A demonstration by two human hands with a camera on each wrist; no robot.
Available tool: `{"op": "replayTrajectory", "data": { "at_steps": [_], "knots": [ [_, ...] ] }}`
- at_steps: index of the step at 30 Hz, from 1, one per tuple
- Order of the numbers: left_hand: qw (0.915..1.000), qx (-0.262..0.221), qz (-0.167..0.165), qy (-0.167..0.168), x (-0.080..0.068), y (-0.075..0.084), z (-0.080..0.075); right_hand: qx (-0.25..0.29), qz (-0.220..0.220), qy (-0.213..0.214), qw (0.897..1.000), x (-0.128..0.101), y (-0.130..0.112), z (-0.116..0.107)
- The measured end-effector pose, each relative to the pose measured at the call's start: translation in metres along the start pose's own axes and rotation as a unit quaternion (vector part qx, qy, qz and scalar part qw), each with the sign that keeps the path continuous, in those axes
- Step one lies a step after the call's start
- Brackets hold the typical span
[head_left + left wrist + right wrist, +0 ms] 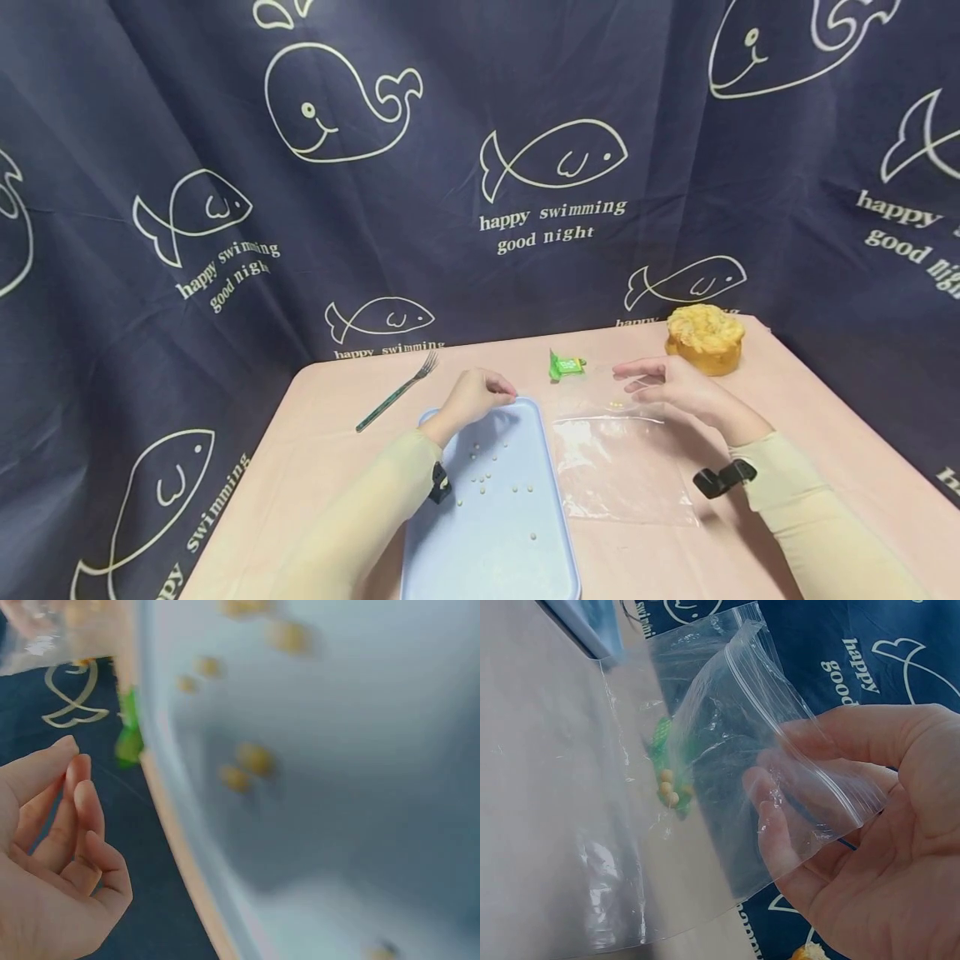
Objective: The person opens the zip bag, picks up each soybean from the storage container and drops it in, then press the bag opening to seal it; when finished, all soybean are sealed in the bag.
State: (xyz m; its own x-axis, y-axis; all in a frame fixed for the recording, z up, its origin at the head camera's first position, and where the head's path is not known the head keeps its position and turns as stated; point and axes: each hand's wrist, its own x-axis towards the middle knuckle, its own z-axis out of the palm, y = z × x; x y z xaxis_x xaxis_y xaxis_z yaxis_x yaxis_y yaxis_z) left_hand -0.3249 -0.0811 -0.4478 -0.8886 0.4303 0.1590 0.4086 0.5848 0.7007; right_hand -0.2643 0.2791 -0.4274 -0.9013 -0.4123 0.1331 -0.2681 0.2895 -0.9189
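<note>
My left hand (480, 393) is over the far end of a light blue tray (517, 567), its thumb and finger tips brought together. Nothing shows between those tips in the left wrist view. Several small round yellowish soybeans (256, 759) lie scattered on the tray. To the right, a clear zip-seal plastic bag (727, 727) has its mouth raised around the fingers of my right hand (678, 389). Through the film the right thumb and fingers appear spread apart, near the zip strip. Some soybeans (667, 784) are inside the bag.
A green-wrapped small packet (567, 365) lies at the back of the pink-covered table (315, 467). A fork (397, 392) with a dark green handle lies left of the tray. Behind the right hand, at the back right, stands a round bread (705, 337). A dark blue curtain hangs beyond.
</note>
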Motion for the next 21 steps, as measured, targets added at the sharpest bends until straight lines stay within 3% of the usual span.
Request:
{"op": "replayTrajectory", "data": {
  "at_steps": [7,13,18,21],
  "knots": [
    [0.9947,-0.096,0.030,0.020,0.021,0.033,0.009,-0.015,0.002,0.004,1.000,0.000,0.002,0.000],
    [0.9892,-0.133,0.059,0.019,0.031,0.055,0.020,-0.024,-0.012,0.004,1.000,0.002,0.001,0.004],
    [0.9864,-0.142,0.083,0.002,0.039,0.070,0.039,-0.025,-0.004,0.003,1.000,0.001,-0.001,0.004],
    [0.9893,-0.118,0.086,-0.010,0.043,0.077,0.051,-0.022,-0.002,0.004,1.000,0.001,-0.001,0.005]
  ]
}}
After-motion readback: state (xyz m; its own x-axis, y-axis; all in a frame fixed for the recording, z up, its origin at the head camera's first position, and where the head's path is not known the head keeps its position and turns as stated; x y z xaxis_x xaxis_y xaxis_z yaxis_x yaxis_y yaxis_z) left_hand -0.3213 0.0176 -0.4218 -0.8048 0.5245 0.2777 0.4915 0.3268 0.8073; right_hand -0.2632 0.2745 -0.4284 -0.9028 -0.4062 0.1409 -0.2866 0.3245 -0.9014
